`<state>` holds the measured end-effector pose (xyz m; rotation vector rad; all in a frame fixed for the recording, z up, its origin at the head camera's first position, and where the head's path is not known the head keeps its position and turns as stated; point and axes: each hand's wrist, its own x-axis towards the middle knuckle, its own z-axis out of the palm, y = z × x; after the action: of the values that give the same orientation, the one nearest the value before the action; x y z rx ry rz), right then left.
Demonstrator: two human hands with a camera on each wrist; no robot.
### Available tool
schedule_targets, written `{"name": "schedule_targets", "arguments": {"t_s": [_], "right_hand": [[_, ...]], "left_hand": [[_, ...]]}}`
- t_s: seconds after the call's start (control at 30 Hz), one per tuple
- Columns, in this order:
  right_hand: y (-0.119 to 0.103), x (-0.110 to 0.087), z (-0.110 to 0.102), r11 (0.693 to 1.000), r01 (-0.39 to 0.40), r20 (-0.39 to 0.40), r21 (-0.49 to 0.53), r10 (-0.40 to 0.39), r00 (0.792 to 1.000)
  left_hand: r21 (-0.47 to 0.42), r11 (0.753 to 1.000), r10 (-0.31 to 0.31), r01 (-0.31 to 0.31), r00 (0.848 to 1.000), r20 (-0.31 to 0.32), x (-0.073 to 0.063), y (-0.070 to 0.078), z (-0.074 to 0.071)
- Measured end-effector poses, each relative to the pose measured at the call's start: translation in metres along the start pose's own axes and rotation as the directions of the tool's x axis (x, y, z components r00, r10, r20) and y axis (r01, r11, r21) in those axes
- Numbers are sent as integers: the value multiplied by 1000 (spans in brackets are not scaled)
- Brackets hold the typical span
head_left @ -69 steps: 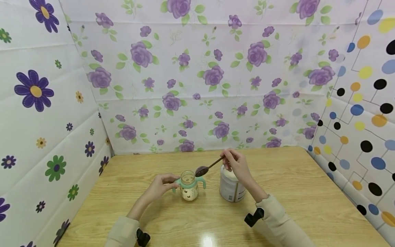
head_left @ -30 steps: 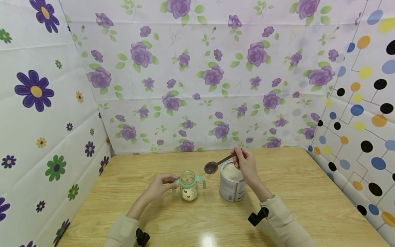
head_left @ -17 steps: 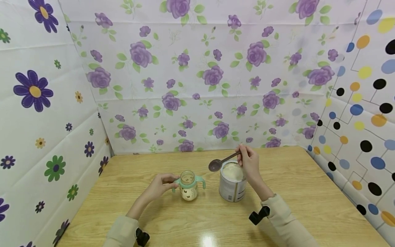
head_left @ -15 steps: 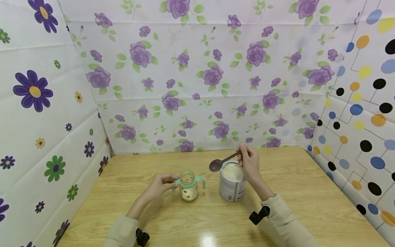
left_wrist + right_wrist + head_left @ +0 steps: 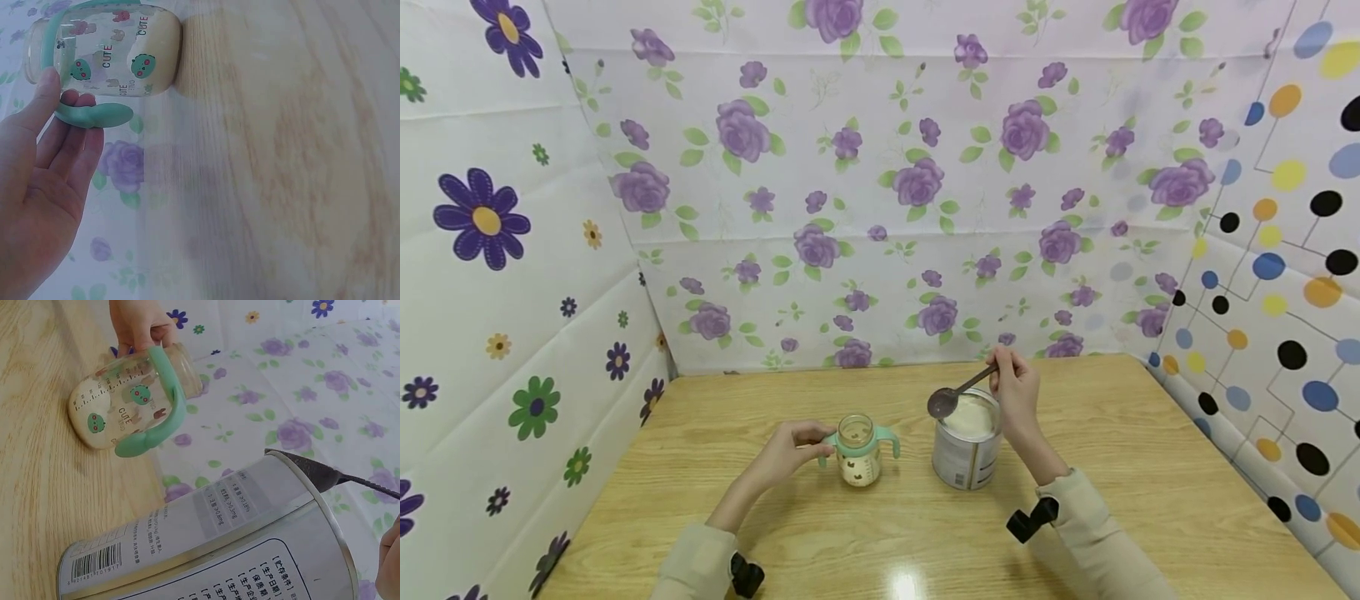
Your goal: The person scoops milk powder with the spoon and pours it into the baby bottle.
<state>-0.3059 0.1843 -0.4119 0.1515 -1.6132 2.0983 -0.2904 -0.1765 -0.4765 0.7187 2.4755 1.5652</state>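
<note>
Drawn away from the bottle's mouth since the earlier frames, a brown spoon (image 5: pixel 942 403) now slants beside the near-left rim of an uncovered can, its handle pinched in a person's right hand (image 5: pixel 1016 392). Whether the spoon touches the rim cannot be told. Pale powder (image 5: pixel 970 417) shows inside the can (image 5: pixel 964 458), which stands upright on a wooden bench (image 5: pixel 820 542). Well to the left, the left hand (image 5: pixel 790 450) grips one green handle (image 5: pixel 94 116) of the clear bottle (image 5: pixel 860 468), thumb on one side and fingers through the loop. Upright and open-mouthed on the bench, the bottle bears printed "CUTE" lettering and holds pale contents low down. Light sleeves (image 5: pixel 697 558) and black wrist devices (image 5: pixel 1032 520) show at both forearms; behind, a white sheet (image 5: pixel 850 183) carries purple roses.
</note>
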Motion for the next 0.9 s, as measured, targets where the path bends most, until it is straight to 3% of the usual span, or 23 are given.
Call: {"name": "schedule_targets", "arguments": {"t_s": [0.5, 0.73, 0.9], "right_hand": [[-3, 2, -6, 995, 103, -36, -2, -103, 994], [-7, 0, -8, 985, 147, 25, -87, -145, 989], [-18, -6, -6, 939, 276, 103, -204, -260, 960]], "left_hand": [[0, 1000, 17, -17, 1000, -1, -1, 3, 0], [-8, 1000, 12, -12, 1000, -4, -1, 2, 1], [-9, 1000, 11, -11, 1000, -3, -1, 1, 1]]}}
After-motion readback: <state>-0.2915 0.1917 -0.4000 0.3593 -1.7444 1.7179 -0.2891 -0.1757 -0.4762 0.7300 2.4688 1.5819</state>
